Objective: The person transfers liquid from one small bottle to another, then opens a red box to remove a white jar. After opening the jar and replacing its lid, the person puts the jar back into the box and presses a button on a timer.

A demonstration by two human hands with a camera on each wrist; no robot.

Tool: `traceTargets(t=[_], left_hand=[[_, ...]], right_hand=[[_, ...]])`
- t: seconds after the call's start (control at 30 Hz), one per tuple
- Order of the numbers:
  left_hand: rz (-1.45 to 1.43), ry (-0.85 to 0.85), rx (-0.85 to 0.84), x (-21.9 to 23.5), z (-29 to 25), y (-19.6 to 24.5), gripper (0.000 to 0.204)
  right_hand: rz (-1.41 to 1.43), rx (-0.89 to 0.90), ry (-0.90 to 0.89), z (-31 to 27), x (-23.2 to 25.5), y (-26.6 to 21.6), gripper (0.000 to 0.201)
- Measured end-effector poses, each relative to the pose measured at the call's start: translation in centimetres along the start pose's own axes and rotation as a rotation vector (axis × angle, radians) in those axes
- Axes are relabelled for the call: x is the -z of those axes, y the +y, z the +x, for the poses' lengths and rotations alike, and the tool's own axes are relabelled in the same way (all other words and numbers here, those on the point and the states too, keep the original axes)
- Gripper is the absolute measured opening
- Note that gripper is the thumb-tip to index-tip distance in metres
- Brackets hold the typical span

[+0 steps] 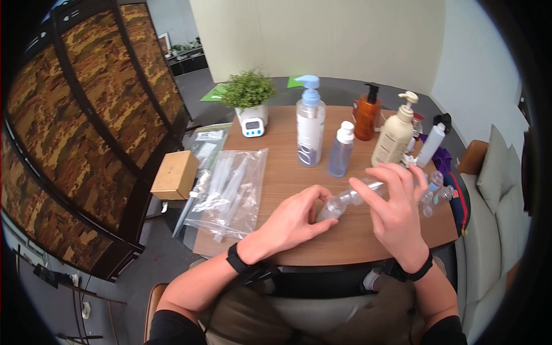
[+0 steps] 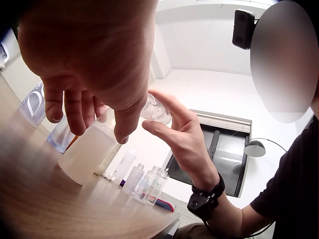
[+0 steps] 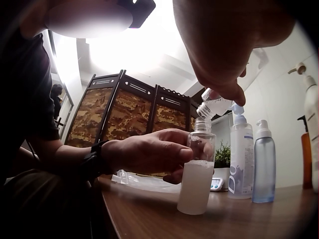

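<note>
My left hand [image 1: 293, 215] grips a clear plastic bottle [image 3: 195, 186] around its side, low over the wooden table. Cloudy whitish liquid fills that bottle up to a frothy line, and its threaded neck has no cap on. Above and to the right, my right hand [image 1: 397, 210] holds a second clear bottle [image 3: 217, 105] between thumb and fingers. This one is tipped sideways, with its threaded mouth right at the neck of the lower bottle. In the left wrist view, the left hand hides the lower bottle's neck.
Behind the hands stand a blue-capped pump bottle [image 1: 310, 126], a small blue bottle [image 1: 341, 152], an amber pump bottle [image 1: 367, 118] and a cream pump bottle [image 1: 394, 138]. Several small clear bottles [image 1: 435, 183] are at right. A zip bag [image 1: 253, 190], box [image 1: 174, 174], timer [image 1: 253, 127] and plant [image 1: 248, 91] lie left.
</note>
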State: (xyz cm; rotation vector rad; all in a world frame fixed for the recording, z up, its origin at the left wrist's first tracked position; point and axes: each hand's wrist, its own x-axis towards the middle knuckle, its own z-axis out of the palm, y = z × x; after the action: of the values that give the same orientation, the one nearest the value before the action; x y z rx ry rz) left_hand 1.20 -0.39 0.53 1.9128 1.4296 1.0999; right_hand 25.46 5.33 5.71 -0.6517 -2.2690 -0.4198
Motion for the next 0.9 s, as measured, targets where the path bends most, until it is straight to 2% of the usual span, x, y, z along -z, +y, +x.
traceTargets(t=[0.9], left_hand=[[0.001, -0.015, 0.008, 0.16, -0.02, 0.01, 0.051]], right_hand=[[0.133, -0.086, -0.036, -0.38, -0.72, 0.37, 0.057]])
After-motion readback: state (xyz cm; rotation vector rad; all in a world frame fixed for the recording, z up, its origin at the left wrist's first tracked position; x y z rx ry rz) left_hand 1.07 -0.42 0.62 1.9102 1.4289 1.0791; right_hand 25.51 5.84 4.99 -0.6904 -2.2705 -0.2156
